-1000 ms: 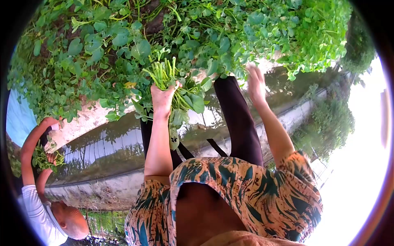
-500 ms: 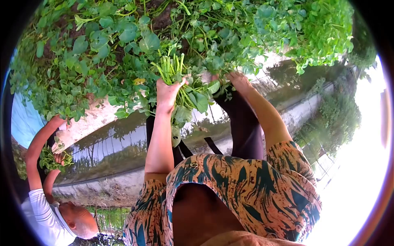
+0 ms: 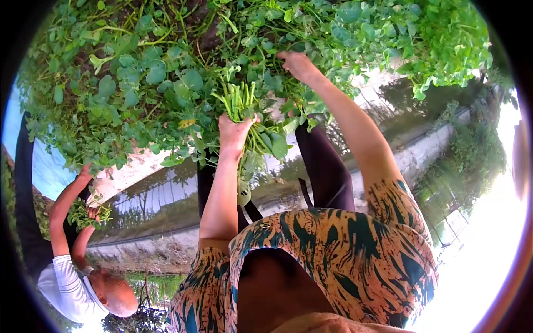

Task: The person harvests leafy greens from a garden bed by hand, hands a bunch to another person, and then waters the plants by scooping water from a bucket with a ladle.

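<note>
left hand (image 3: 235, 132) gripping a bunch (image 3: 237, 102) at the near edge of the bed (image 3: 208, 39).
its fingers wrap the stems; right hand (image 3: 298, 65) reaches among leaves (image 3: 272, 82), grip unclear. another person (image 3: 69, 291) holds greens (image 3: 83, 216).

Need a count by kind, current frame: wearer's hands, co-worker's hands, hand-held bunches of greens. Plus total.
Wearer's hands: 2 (left hand, right hand)
Co-worker's hands: 2 (upper hand, lower hand)
Held bunches: 2 (wearer's bunch, co-worker's bunch)
Total: 6
</note>
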